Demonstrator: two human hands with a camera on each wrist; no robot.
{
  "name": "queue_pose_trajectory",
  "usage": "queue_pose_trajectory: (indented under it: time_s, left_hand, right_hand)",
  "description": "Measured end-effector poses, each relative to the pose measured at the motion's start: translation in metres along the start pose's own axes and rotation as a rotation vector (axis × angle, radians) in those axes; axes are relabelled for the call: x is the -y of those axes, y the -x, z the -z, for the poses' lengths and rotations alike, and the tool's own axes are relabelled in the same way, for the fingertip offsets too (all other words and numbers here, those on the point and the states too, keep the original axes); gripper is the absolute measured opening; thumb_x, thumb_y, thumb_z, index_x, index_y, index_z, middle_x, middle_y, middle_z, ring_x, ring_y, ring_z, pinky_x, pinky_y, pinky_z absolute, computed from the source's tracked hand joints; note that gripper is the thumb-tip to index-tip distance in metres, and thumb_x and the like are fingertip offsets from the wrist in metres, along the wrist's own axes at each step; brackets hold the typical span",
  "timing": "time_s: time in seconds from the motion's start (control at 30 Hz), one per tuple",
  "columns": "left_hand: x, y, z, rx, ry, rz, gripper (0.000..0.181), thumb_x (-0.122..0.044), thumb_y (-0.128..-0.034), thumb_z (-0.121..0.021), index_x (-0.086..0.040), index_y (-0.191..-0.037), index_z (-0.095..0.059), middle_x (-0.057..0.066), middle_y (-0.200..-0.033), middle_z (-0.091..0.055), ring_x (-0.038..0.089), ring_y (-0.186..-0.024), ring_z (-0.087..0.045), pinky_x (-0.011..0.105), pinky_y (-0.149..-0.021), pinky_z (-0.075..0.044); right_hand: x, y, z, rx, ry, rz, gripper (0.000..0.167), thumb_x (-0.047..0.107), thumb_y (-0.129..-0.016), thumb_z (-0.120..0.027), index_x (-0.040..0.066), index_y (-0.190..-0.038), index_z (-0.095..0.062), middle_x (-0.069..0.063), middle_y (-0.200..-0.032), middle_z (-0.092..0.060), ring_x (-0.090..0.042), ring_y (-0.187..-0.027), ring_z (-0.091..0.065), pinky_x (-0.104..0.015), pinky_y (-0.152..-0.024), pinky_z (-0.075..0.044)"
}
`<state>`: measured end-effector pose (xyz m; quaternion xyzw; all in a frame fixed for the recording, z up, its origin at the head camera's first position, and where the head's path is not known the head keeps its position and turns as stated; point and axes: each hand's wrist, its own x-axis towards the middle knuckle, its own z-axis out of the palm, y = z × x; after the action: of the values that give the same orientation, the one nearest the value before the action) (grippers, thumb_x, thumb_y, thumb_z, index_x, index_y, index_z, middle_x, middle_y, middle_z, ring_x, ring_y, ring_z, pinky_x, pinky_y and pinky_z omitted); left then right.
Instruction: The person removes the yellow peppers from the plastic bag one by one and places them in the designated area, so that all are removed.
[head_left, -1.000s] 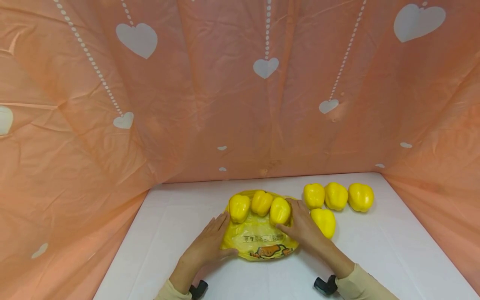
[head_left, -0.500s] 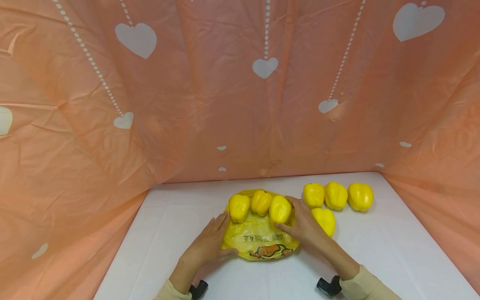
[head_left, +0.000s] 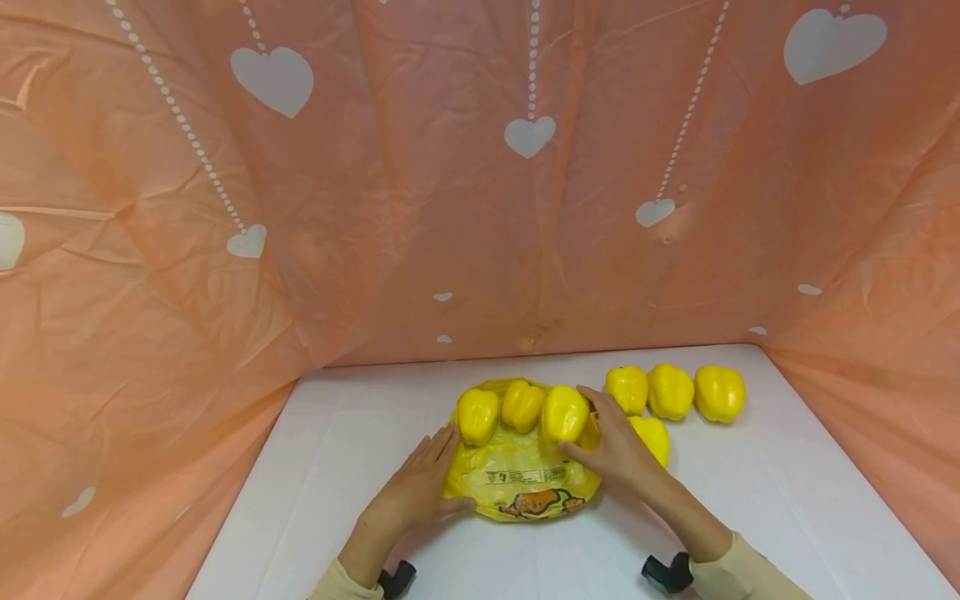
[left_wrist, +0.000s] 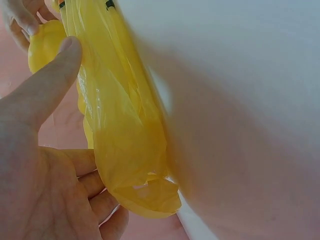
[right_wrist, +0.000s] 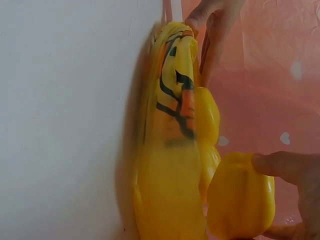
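A yellow plastic-wrapped round thing (head_left: pixel 517 467) with printed marks lies on the white table, three yellow bell peppers along its far side. My left hand (head_left: pixel 420 479) rests against its left edge, fingers extended; the left wrist view shows the thumb (left_wrist: pixel 55 75) and fingers along the yellow plastic (left_wrist: pixel 120 145). My right hand (head_left: pixel 618 446) grips the rightmost pepper (head_left: pixel 565 413) between thumb and fingers, and in the right wrist view this pepper (right_wrist: pixel 241 197) stands off from the plastic's side. The other two peppers, the left (head_left: pixel 477 417) and middle (head_left: pixel 522 406), sit side by side.
Right of the plastic, three yellow peppers stand in a row, the middle one (head_left: pixel 671 392) close to the others. Another pepper (head_left: pixel 652 439) is partly behind my right hand. An orange sheet with white hearts (head_left: pixel 465 208) hangs behind and beside the white table (head_left: pixel 352 417).
The rightmost pepper on the plastic has risen slightly and shifted a little right, held in my right hand. My left hand and the other peppers have stayed in place.
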<state>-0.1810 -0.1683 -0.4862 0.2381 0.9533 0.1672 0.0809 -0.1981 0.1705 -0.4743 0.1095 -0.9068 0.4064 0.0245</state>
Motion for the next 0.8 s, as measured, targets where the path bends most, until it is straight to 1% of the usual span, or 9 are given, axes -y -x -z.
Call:
queue_pose_trajectory:
  time_s: [0.17, 0.4, 0.57, 0.67, 0.8]
  left_hand:
    - [0.0, 0.0, 0.0, 0.0, 0.007, 0.001, 0.11, -0.052, -0.0919, -0.083, 0.007, -0.166, -0.027, 0.023, -0.176, -0.022, 0.036, -0.164, -0.022, 0.051, -0.136, -0.018]
    - [0.0, -0.001, 0.0, -0.004, 0.007, -0.004, 0.11, -0.051, -0.0916, -0.083, 0.007, -0.166, -0.028, 0.023, -0.176, -0.023, 0.036, -0.163, -0.023, 0.051, -0.135, -0.019]
    - [0.0, 0.0, 0.001, -0.01, 0.009, 0.001, 0.11, -0.051, -0.0914, -0.083, 0.007, -0.166, -0.027, 0.023, -0.176, -0.022, 0.037, -0.163, -0.023, 0.051, -0.136, -0.018]
    - [0.0, 0.0, 0.001, -0.011, 0.012, 0.001, 0.11, -0.051, -0.0912, -0.083, 0.007, -0.166, -0.027, 0.024, -0.176, -0.022, 0.037, -0.163, -0.023, 0.051, -0.135, -0.018]
    - [0.0, 0.0, 0.001, -0.005, 0.011, 0.005, 0.11, -0.052, -0.0915, -0.083, 0.007, -0.166, -0.027, 0.023, -0.176, -0.022, 0.037, -0.163, -0.023, 0.052, -0.136, -0.018]
  right_hand:
    - [0.001, 0.003, 0.006, -0.013, 0.003, 0.005, 0.094, 0.034, -0.093, -0.086, 0.005, -0.164, -0.033, -0.025, -0.159, -0.043, -0.047, -0.141, -0.05, -0.069, -0.117, -0.045]
    - [-0.002, 0.006, 0.014, -0.058, 0.013, 0.049, 0.09, 0.025, -0.091, -0.088, 0.003, -0.161, -0.037, -0.024, -0.152, -0.049, -0.045, -0.138, -0.053, -0.068, -0.115, -0.047]
    - [-0.004, 0.009, 0.02, -0.064, 0.009, 0.075, 0.088, 0.022, -0.091, -0.088, 0.002, -0.161, -0.038, -0.025, -0.149, -0.05, -0.046, -0.136, -0.053, -0.069, -0.114, -0.047]
    - [-0.006, 0.011, 0.023, -0.065, 0.008, 0.088, 0.088, 0.021, -0.091, -0.088, 0.003, -0.16, -0.039, -0.026, -0.151, -0.049, -0.046, -0.136, -0.053, -0.068, -0.115, -0.047]
    - [-0.008, 0.012, 0.028, -0.067, 0.005, 0.103, 0.088, 0.022, -0.09, -0.089, 0.004, -0.161, -0.039, -0.026, -0.155, -0.046, -0.046, -0.138, -0.052, -0.07, -0.117, -0.044]
